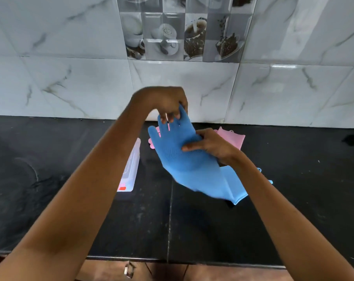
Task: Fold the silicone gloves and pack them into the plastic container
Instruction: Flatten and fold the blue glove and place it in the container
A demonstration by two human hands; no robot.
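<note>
A blue silicone glove (184,159) is held above the black counter, palm bristles facing me, cuff hanging toward the lower right. My left hand (166,102) pinches its fingertips from above. My right hand (210,145) grips the glove's palm from the right side. A pink glove (232,137) lies on the counter behind the blue one, mostly hidden; its fingertips show at the left of the blue glove. A second blue piece (261,173) peeks out under my right forearm. The clear plastic container (131,167) stands to the left, partly covered by my left forearm.
The black stone counter (294,189) runs the width of the view and meets a marble-tiled wall (70,78) at the back. A round sink rim (28,169) shows at the far left. The counter's front edge lies near the bottom.
</note>
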